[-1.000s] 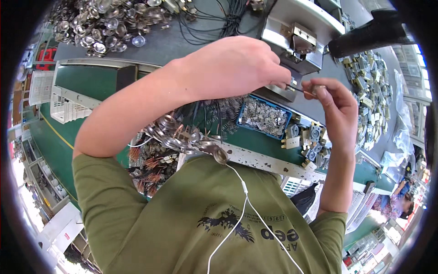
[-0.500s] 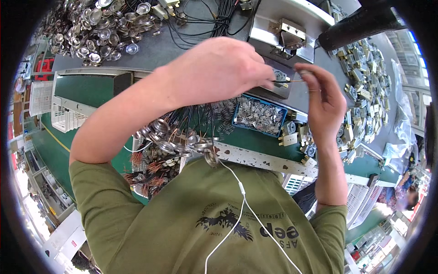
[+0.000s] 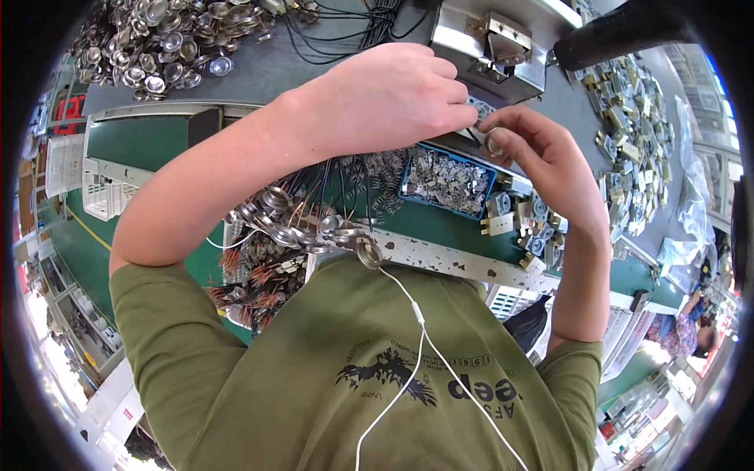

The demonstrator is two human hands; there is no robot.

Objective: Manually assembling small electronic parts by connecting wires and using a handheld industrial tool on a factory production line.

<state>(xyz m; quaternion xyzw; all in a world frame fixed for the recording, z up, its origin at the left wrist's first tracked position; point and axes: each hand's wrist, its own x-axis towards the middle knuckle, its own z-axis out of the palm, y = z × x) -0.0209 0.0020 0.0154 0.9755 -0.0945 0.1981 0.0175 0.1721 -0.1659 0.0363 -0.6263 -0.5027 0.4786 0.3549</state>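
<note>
Clock positions were read from the middle of the view. Two hands were engaged. The left hand (image 3: 416, 98), at 12 o'clock, pinched one black wire (image 3: 471, 136) at its fingertips. The right hand (image 3: 546, 161), at 2 o'clock, grasped one cup (image 3: 494, 144) between thumb and fingers. The cup sat just beside the wire, on its 4 o'clock side; whether the two were joined could not be told.

Count: one fixture (image 3: 455, 35) at 1 o'clock; one black bar (image 3: 628, 35) on its 3 o'clock side; one tray (image 3: 440, 207) at 2 o'clock, holding clips (image 3: 448, 182) too many to count. At least five housings (image 3: 499, 224) stood at the tray's 4 o'clock side. One cup heap (image 3: 161, 51) at 10 o'clock and one housing heap (image 3: 638, 149) between 2 and 3 o'clock were beyond counting.

Edges: a ledge (image 3: 448, 261) ran from the middle toward 4 o'clock, with a green strip between it and the tray. Open room showed on the grey tabletop (image 3: 251, 82) at 11 o'clock, between the cup heap and the left forearm.

Materials: the cup was round, shiny metal; the wire, thin and dull; the fixture, silvery metal; the tray, blue and rectangular; the housings, pale and boxy with grey discs; the ledge, white with chipped paint
</note>
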